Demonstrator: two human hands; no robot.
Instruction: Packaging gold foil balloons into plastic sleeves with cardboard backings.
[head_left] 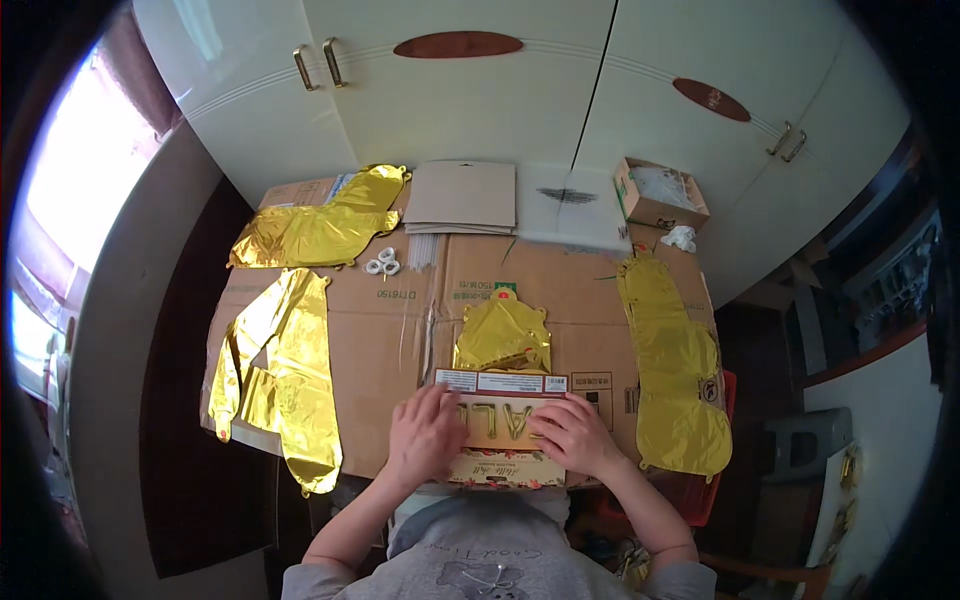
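Note:
A printed cardboard package [500,402] lies at the table's front edge, showing pictured gold letters, a strip with labels and a leaf-decorated flap. My left hand [428,428] is at its left end, fingers bent over the card and slightly blurred. At the right end my right hand [575,436] grips the card, its fingers across the printed face. Just beyond the package lies a flat gold foil balloon [502,332], partly hidden under its far edge. What is under my palms is hidden.
More flat gold foil balloons lie at the left [300,370], far left [330,225] and right [675,365]. White rolls [383,263], stacked grey-brown cards [460,198], a clear plastic bag [570,210] and a small box [662,195] stand along the back, before white cabinets [460,90].

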